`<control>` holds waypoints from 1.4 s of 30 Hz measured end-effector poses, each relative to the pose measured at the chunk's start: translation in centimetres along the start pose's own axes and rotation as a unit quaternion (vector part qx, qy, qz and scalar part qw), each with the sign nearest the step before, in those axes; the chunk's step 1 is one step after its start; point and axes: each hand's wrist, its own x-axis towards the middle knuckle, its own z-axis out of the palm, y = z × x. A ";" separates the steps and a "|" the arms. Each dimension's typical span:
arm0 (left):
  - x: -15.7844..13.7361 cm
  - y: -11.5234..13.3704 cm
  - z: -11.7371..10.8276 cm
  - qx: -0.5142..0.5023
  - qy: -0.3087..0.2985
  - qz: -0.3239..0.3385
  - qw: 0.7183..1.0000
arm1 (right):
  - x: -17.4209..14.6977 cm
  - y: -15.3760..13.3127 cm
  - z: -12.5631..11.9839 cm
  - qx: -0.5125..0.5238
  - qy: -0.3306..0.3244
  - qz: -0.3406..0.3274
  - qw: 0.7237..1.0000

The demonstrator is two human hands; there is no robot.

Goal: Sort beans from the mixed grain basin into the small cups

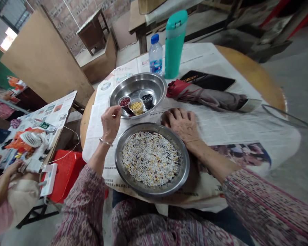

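Left hand (110, 124), 10 o'clock of the grain basin (154, 192): fingertips pinched narrow; can't tell whether anything is held. Steel basin (154, 82) at 12: cups of red beans (124, 101), yellow beans (136, 106), black beans (147, 97), presumably separated by kind. Mixed grains (150, 159) nearest wearer, likely for easy reach. Right hand (183, 126), between 1 and 2: fingers spread wide, apparently empty, perhaps bracing.

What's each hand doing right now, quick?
Left hand: closed in a pinch by the far bowl; can't tell if anything's held.
Right hand: open, palm down on the newspaper, holding nothing visible.
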 end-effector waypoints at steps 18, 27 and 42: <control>-10.6 2.2 0.3 0.054 -0.253 0.090 0.962 | -0.3 0.0 -0.5 0.031 -0.046 0.017 0.998; -10.4 2.6 1.2 0.120 -0.275 0.111 0.948 | -0.3 0.0 -0.5 0.041 -0.040 0.024 0.998; -10.6 3.1 -2.0 -0.409 -0.196 -0.377 0.808 | -0.3 0.2 0.1 0.032 -0.008 0.011 0.999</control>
